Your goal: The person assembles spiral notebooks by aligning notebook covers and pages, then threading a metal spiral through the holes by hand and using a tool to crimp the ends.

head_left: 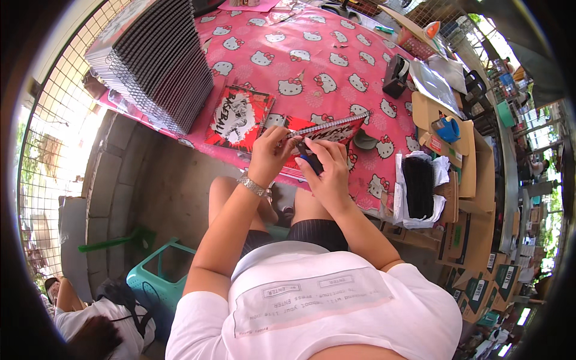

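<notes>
My left hand (270, 153) grips the near end of a red spiral-bound notebook (333, 130) tilted up on its edge over the pink patterned tablecloth (312, 60). My right hand (329, 165) presses a small dark blue tool (312, 162) against the notebook's wire spine. A silver watch (252, 185) sits on my left wrist. A second red comic-print notebook (237, 117) lies flat just left of my hands.
A tall stack of spiral notebooks (156, 60) fills the table's left end. A black tape dispenser (396, 75), blue tape roll (447, 129), black spiral coils on white paper (418, 186) and cardboard boxes (474, 198) lie right. A teal stool (159, 276) and another person (90, 318) are lower left.
</notes>
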Demonstrator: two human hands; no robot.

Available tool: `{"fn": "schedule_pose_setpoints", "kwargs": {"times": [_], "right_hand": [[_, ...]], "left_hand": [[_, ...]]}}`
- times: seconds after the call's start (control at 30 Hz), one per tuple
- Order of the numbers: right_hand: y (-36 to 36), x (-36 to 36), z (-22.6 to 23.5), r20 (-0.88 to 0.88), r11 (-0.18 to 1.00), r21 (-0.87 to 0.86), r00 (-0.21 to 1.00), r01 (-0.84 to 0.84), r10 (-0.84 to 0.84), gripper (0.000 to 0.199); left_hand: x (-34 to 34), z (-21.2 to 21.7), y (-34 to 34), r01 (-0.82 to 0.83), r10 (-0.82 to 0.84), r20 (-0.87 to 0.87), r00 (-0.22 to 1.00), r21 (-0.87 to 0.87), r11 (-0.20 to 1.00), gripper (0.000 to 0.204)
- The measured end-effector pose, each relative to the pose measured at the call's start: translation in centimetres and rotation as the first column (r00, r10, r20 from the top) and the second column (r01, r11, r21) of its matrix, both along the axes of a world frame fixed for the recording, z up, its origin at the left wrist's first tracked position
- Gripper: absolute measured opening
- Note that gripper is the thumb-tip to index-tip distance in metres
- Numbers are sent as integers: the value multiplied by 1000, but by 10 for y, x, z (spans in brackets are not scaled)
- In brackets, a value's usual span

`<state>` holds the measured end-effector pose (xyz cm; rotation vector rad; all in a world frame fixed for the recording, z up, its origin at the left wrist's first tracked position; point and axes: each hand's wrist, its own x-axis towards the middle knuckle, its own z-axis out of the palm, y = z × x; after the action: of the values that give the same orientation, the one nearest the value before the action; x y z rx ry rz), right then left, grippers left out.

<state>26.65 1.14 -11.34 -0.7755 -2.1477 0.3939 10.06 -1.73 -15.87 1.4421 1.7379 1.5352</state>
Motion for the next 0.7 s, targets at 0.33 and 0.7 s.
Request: {"fn": "schedule_pose_setpoints", "kwargs": {"times": [0.33, 0.7], "right_hand": [[-6, 8, 1, -46, 908, -413, 997, -69, 55, 31], [-6, 7, 6, -25, 985, -172, 999, 15, -19, 40]], "left_hand": [[7, 2, -9, -13, 23, -78, 997, 125, 992, 23], [6, -2, -8, -1, 21, -144, 989, 140, 990, 22]]}}
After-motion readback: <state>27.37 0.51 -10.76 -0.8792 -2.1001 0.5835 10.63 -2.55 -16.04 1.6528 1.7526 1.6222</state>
